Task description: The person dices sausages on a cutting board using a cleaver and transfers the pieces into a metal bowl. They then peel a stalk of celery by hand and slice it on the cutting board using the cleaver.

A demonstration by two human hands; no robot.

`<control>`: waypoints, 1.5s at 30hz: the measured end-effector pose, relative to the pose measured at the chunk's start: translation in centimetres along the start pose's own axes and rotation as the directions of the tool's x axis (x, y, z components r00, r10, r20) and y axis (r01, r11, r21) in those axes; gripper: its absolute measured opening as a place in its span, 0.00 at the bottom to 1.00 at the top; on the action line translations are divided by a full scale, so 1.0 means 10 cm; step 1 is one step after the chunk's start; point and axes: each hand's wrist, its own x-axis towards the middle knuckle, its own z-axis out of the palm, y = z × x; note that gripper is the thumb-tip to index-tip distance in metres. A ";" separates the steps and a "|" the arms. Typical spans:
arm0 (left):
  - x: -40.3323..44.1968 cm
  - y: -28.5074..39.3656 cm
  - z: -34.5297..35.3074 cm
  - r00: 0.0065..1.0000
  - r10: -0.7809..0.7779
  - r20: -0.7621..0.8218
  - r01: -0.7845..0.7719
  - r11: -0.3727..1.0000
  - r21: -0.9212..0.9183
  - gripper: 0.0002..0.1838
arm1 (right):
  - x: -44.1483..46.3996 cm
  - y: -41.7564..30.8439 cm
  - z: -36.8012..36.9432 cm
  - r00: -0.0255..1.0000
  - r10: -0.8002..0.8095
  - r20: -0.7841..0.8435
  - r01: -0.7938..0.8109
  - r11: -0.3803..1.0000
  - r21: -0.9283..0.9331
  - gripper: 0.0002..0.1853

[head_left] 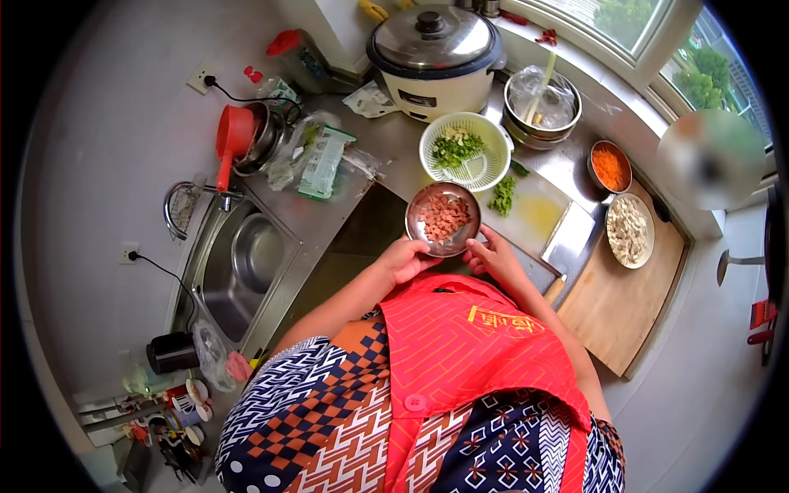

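Between my two hands I hold a small metal bowl [416, 238] of diced pink meat [445, 217]. My left hand [404, 258] grips its near left rim, thumb on top. On the near right side, my right hand [494, 253] holds the rim with its fingers partly behind it. Just beyond the bowl is a white colander [499, 164] with chopped greens [457, 148]. To the right lies a cutting board [526, 197] with more chopped greens [502, 195] on it, and a cleaver [569, 236] rests along its right side.
A rice cooker [431, 86] stands at the back. Right are a bowl of shredded carrot [609, 168], a plate of pale chopped food [629, 232] and a wooden board [625, 300]. Left are a sink [226, 300], plastic packaging [327, 164] and a red ladle [234, 135].
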 end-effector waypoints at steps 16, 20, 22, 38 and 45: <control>0.57 1.12 -1.14 0.983 0.072 -0.171 -0.117 0.956 -0.269 0.27 | 1.11 -0.48 0.87 0.994 0.104 0.033 -0.091 0.955 -0.284 0.25; 0.86 1.27 -1.29 0.981 0.049 -0.189 -0.093 0.969 -0.230 0.27 | 1.22 -0.50 1.00 0.990 0.140 -0.025 -0.142 0.963 -0.230 0.24; 0.95 1.35 -1.27 0.978 0.030 -0.205 -0.081 0.965 -0.248 0.27 | 1.25 -0.49 1.00 0.979 0.175 -0.104 -0.184 0.979 -0.088 0.22; 1.44 1.36 -1.28 0.997 -0.004 -0.077 -0.012 0.978 -0.209 0.30 | 1.47 0.01 0.74 0.883 0.424 -0.201 -0.061 0.528 0.847 0.15; 1.37 1.33 -1.22 0.992 0.026 -0.121 -0.042 0.990 -0.138 0.26 | 1.42 0.04 0.94 0.896 0.399 -0.197 -0.051 0.531 0.846 0.10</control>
